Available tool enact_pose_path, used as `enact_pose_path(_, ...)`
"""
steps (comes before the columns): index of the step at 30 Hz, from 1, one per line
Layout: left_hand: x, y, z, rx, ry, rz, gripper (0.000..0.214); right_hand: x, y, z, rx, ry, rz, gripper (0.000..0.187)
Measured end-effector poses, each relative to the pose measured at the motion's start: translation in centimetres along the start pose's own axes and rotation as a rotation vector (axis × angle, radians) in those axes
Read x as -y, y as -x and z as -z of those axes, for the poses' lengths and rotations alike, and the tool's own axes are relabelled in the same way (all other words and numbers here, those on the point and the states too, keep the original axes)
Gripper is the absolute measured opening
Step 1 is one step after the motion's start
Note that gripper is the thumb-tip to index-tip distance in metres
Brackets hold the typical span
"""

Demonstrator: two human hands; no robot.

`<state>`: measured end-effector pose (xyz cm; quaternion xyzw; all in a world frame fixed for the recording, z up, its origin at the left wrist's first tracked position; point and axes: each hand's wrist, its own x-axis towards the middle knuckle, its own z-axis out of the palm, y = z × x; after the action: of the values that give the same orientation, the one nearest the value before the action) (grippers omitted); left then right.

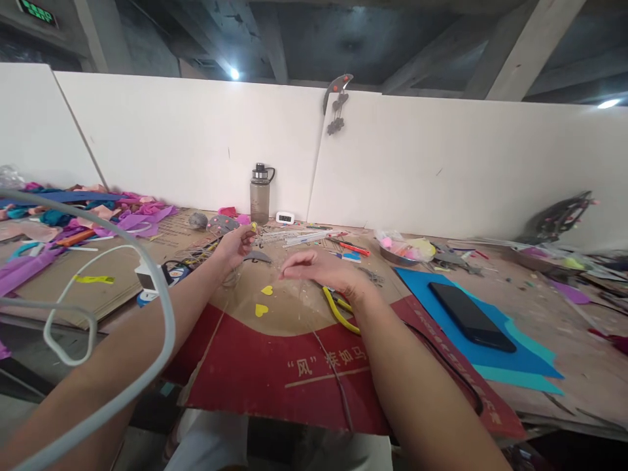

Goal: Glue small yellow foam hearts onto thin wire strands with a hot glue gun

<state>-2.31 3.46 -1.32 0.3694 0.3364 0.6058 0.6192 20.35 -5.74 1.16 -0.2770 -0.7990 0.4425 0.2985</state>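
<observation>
My left hand (239, 244) is held over the cardboard sheet (294, 366), its fingers pinched on a small yellow piece (254, 227) at the fingertips. My right hand (321, 268) hovers palm down beside it with the fingers loosely bent and nothing visible in them. Two yellow heart cut-outs (261, 309) lie on the cardboard just below the hands. Yellow-handled pliers (338, 311) rest under my right wrist. A grey curved felt piece (257, 258) lies between the hands.
A black phone (471, 316) lies on blue sheets (515, 356) at the right. A water bottle (260, 194) and small clock (285, 218) stand by the white wall. Pink and purple scraps (132, 219) pile at the left; a white cable (147, 275) loops close by.
</observation>
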Motion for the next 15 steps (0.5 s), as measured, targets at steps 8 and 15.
enact_pose_path(8,0.3,1.6,-2.1,0.099,0.017,0.06,0.019,-2.1,-1.4,-1.0,-0.292,0.4,-0.075,0.025)
enact_pose_path(15,0.2,2.7,-3.1,0.116,0.047,0.116,0.014,-3.4,-2.6,-1.5,-0.692,0.239,-0.009,0.018)
